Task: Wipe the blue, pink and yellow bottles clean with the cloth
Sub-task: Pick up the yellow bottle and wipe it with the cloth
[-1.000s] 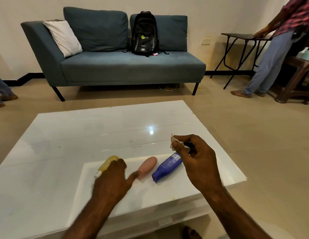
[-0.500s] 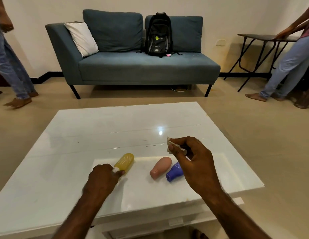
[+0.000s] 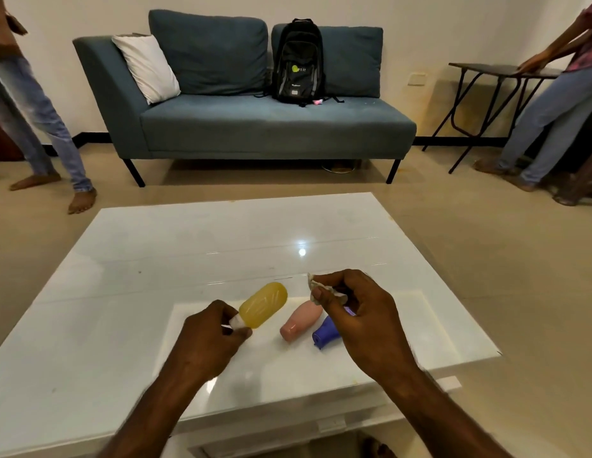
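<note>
The yellow bottle [image 3: 263,304] is pinched at its near white cap by the left hand [image 3: 207,342], its axis running far-right; the cloth [image 3: 316,287] is held in the right hand [image 3: 360,317], just right of it.

Only an illegible pale logo on the black backpack [image 3: 298,61].

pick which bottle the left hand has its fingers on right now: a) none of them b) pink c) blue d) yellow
D: the left hand pinches the white cap end of the yellow bottle, while the pink bottle and the blue bottle lie untouched on the table beside it.
</note>
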